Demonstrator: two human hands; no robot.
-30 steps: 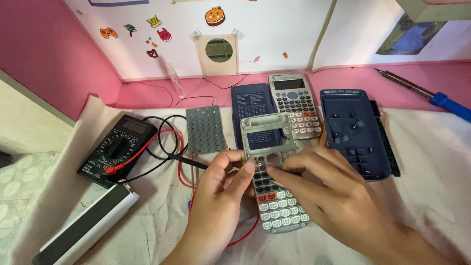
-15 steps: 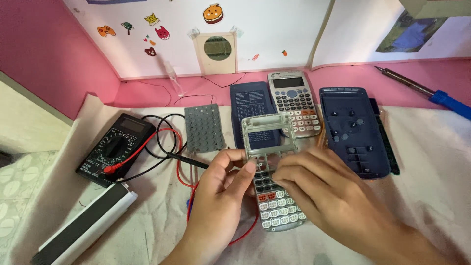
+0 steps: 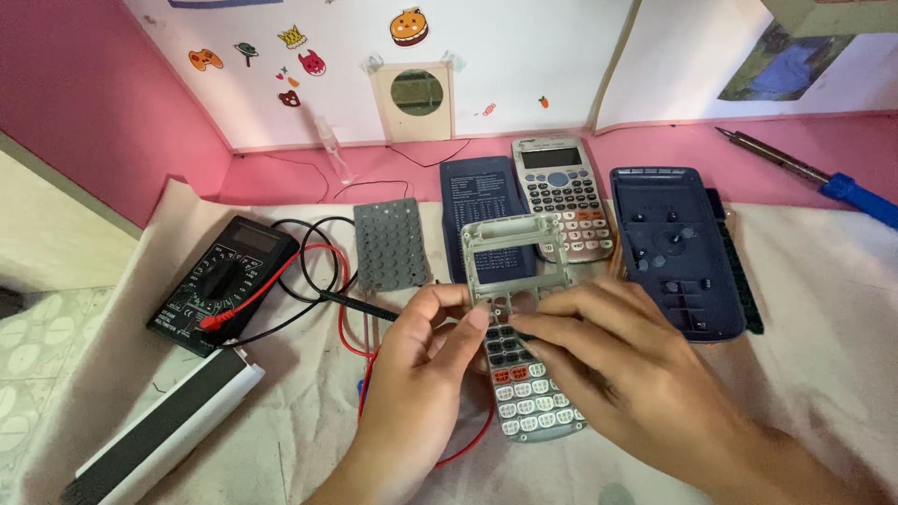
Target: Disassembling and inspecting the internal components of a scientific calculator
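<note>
My left hand (image 3: 421,374) and my right hand (image 3: 617,365) both grip a silver calculator front shell (image 3: 514,257), an open frame with a display window, tilted up over a calculator keypad (image 3: 531,397) that lies on the cloth. The left fingers pinch the shell's left edge. The right fingers lie across its lower part and hide some keys. A grey rubber key mat (image 3: 393,243) lies just left of the shell.
Behind stand a whole silver calculator (image 3: 561,192), a dark blue cover (image 3: 482,210) and a dark blue back shell (image 3: 678,248). A black multimeter (image 3: 220,281) with red and black leads lies at the left, a white-and-black bar (image 3: 164,425) below it. A blue-handled soldering iron (image 3: 814,178) rests far right.
Both hands have stayed on the shell, with only slight finger shifts. The other items have not moved.
</note>
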